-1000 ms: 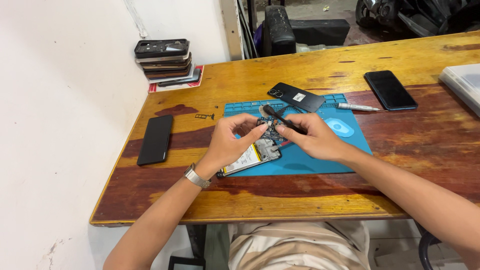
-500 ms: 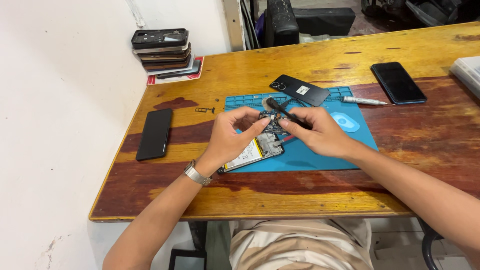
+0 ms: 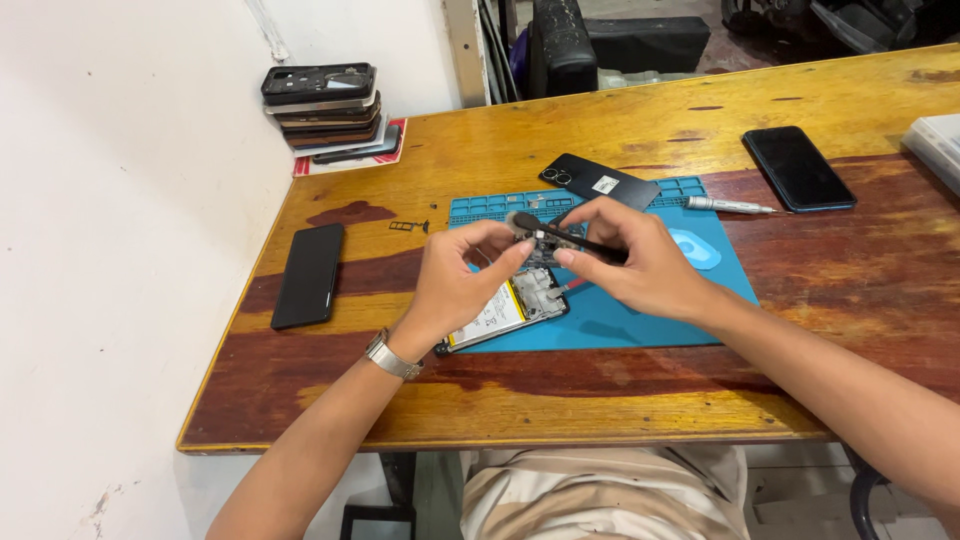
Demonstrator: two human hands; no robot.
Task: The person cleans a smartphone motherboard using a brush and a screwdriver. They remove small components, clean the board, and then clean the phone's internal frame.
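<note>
An opened phone (image 3: 510, 308) with its battery showing lies on a blue work mat (image 3: 640, 310). Above it, my left hand (image 3: 455, 280) pinches a small dark part (image 3: 540, 245) lifted off the phone. My right hand (image 3: 640, 265) grips a thin black brush-like tool (image 3: 560, 235) whose tip rests against that part. A metal watch sits on my left wrist.
A black back cover (image 3: 598, 180) lies at the mat's far edge, a silver screwdriver (image 3: 730, 206) to its right. Dark phones lie at left (image 3: 308, 275) and far right (image 3: 798, 167). A stack of phones (image 3: 325, 110) stands by the wall. A pale box (image 3: 940, 145) sits at the right edge.
Both hands have lifted slightly above the opened phone, bringing the small part and the tool together. The view has shifted a little downward.
</note>
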